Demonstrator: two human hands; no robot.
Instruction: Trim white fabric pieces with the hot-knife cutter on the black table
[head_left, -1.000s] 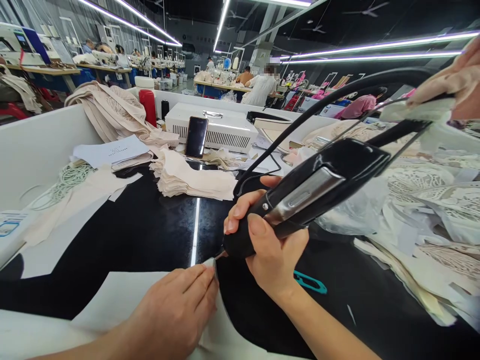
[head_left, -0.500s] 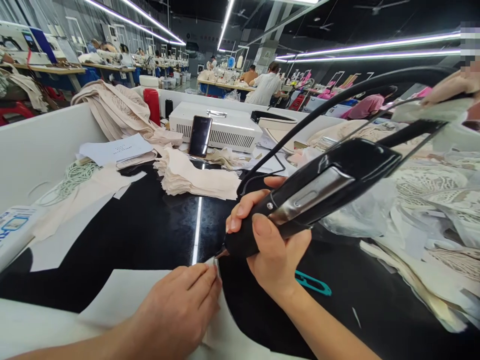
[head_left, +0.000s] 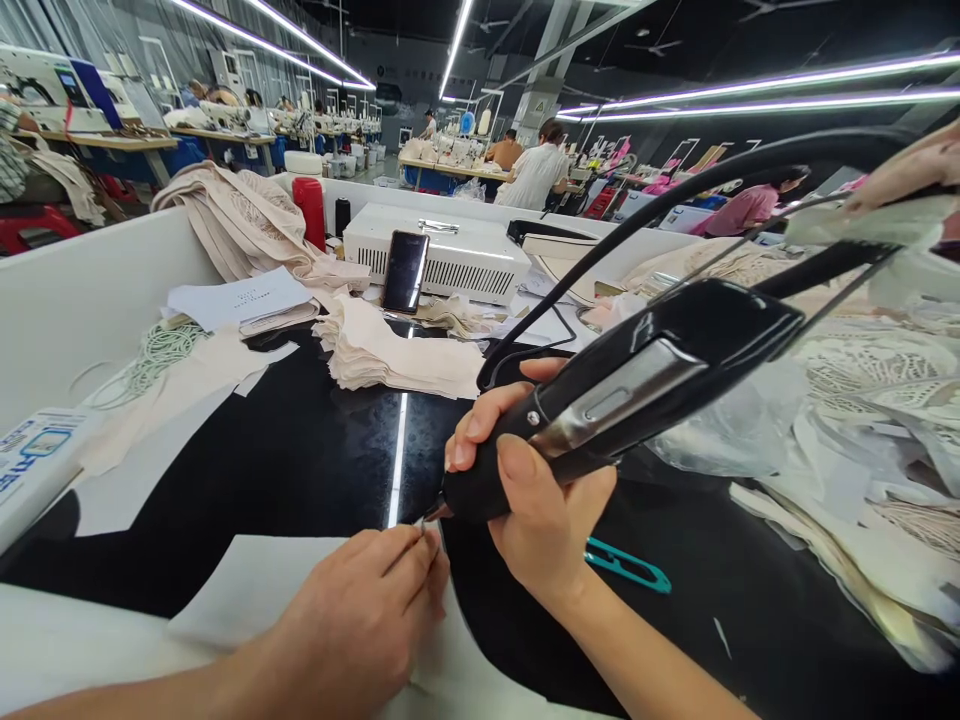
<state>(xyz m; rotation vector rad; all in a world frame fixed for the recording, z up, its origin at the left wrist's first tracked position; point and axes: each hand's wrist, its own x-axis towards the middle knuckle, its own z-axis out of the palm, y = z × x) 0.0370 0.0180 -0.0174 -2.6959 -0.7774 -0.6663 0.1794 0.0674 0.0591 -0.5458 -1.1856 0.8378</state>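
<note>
The right hand (head_left: 536,510) is wrapped round the lower body of the black tool (head_left: 645,370), thumb on the near side and fingers curled over the far side. The left hand (head_left: 352,610), just beside the tool's narrow tip (head_left: 435,512), is closed in a pinch on the edge of the white material (head_left: 461,655), which spreads toward the wearer from the tool's tip over the black tabletop (head_left: 322,470). Whether the tip touches the material is hard to tell — the fingertips partly hide it.

Good handling here, I'd judge, means holding the edge taut and flat right beside the tip, with the fingertips just clear of it, and guiding the tool at an even pace and a constant tilt. The bulky tool probably wants a firm but loose-wristed grip, and the cable (head_left: 660,203), arching above it, needs slack so it doesn't tug.

Beyond the tool's tip lies a stack of pale pieces (head_left: 397,360), with a phone (head_left: 406,272) propped farther back; a teal object (head_left: 630,566) rests below the tool, past the right wrist.
</note>
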